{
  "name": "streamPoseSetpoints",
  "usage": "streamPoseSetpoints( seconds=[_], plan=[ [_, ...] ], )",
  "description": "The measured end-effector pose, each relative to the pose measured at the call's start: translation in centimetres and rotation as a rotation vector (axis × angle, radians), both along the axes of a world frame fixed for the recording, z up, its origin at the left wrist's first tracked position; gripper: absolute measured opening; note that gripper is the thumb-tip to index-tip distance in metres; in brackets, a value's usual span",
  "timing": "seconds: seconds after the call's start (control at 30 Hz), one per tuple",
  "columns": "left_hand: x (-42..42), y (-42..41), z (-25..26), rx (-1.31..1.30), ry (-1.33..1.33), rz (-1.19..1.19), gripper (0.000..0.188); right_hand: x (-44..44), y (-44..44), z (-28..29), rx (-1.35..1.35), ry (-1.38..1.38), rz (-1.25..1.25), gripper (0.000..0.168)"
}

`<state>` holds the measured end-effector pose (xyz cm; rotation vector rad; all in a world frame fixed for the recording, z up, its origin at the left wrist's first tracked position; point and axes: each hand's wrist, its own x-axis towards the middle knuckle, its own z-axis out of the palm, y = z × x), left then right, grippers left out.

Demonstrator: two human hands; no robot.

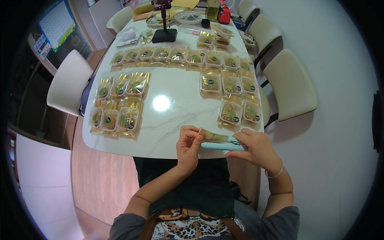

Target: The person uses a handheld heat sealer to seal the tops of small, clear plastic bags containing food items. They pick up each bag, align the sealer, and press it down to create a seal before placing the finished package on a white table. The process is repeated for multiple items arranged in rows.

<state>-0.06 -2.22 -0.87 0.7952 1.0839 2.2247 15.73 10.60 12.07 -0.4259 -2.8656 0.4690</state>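
My right hand grips a light-blue handheld bag sealer at its right end. A small red light glows on it near my thumb. My left hand pinches the left end of a gold-and-clear plastic packet between thumb and fingertips. This packet lies along the sealer, above its lower arm; whether the jaws touch it cannot be told. Both hands are over the near edge of a white marble-patterned table. Closest to my right hand on the table is a wrapped pastry in a clear tray.
Packaged pastries stand in a far row, a left block and a right block. Beyond them are a black phone stand, scissors and a patterned bowl. Chairs line both sides; a wall rises at right.
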Motion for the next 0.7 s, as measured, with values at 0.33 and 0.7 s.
streamPoseSetpoints(
  seconds=[0.33,0.7],
  plan=[
    [0.0,0.1,0.1,0.020,0.026,-0.021,0.006,0.0,0.1,-0.3,-0.009,0.009,0.005,0.042],
    [0.1,0.1,0.4,0.041,-0.026,-0.036,0.003,-0.2,0.6,-1.0,0.073,0.038,0.012,0.044]
  ],
)
